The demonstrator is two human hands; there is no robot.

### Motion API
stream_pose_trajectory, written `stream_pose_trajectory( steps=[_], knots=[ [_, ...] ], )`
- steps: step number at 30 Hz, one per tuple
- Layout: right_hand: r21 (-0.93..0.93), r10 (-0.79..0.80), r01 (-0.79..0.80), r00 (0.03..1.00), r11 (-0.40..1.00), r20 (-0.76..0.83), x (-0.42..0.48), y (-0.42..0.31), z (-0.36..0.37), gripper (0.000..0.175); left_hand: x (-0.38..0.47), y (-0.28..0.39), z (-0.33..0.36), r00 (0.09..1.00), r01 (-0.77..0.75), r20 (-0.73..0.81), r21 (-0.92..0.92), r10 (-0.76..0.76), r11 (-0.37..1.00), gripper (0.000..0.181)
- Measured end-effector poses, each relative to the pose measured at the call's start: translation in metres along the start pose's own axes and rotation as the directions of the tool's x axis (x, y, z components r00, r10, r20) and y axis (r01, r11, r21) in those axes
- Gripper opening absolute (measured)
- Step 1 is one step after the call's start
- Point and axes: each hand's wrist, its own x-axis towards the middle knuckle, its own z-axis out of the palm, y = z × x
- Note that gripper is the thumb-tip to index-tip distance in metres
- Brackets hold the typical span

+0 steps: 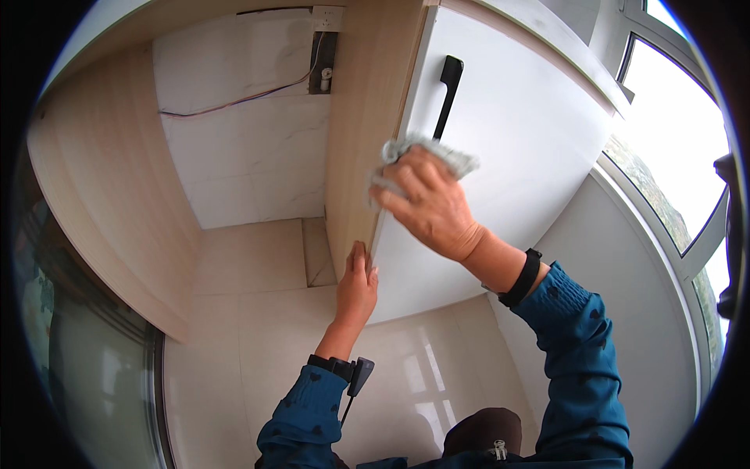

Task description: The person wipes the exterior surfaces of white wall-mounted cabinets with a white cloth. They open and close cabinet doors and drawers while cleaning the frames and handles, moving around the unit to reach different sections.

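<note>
My right hand (430, 205) is closed on a crumpled pale grey-green cloth (463, 161), which lies against the left edge of a white cabinet door (510, 129). Just above the cloth is the door's black handle (451, 88), its lower end hidden by the cloth. Lower down, my left hand (356, 287) touches the front edge of the light wood side panel (369, 105), beside the door's edge. Its fingers are nearly straight and close together; whether they pinch the panel cannot be told.
An open bay with a marble-look tiled wall (258, 140), loose wires (234, 102) and a socket (327, 19) lies left of the panel. Another wood panel (117, 193) and a glass door (105, 375) stand further left. Windows (674, 146) are at right, above the tiled floor (281, 375).
</note>
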Motion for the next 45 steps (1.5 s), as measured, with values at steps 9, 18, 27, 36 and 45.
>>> stream_pose_trajectory(
  steps=[9, 18, 27, 36, 45],
  knots=[
    [-0.233, -0.166, 0.151, 0.985, 0.961, -0.047, 0.065, 0.103, -0.054, 0.024, -0.002, -0.001, 0.001, 0.999, 0.014, -0.040, -0.044, -0.016, 0.999, 0.064],
    [0.032, -0.230, 0.229, 0.972, 0.973, 0.044, 0.018, 0.038, -0.021, 0.025, -0.002, 0.005, -0.002, 0.999, 0.012, -0.038, -0.032, -0.013, 0.999, 0.067],
    [-0.224, -0.081, 0.043, 0.982, 0.974, -0.168, 0.071, 0.107, -0.045, 0.029, -0.003, 0.006, -0.001, 0.999, 0.039, -0.011, -0.029, -0.039, 0.999, 0.068],
    [0.218, -0.190, 0.142, 0.958, 0.966, 0.217, -0.033, 0.000, 0.008, 0.032, -0.001, -0.014, -0.002, 1.000, -0.023, -0.003, -0.168, 0.023, 0.985, 0.062],
    [0.130, 0.179, -0.174, 0.983, 0.976, -0.030, -0.072, 0.072, -0.022, 0.042, 0.003, -0.024, -0.002, 1.000, -0.010, 0.006, -0.391, 0.013, 0.920, 0.051]
  ],
)
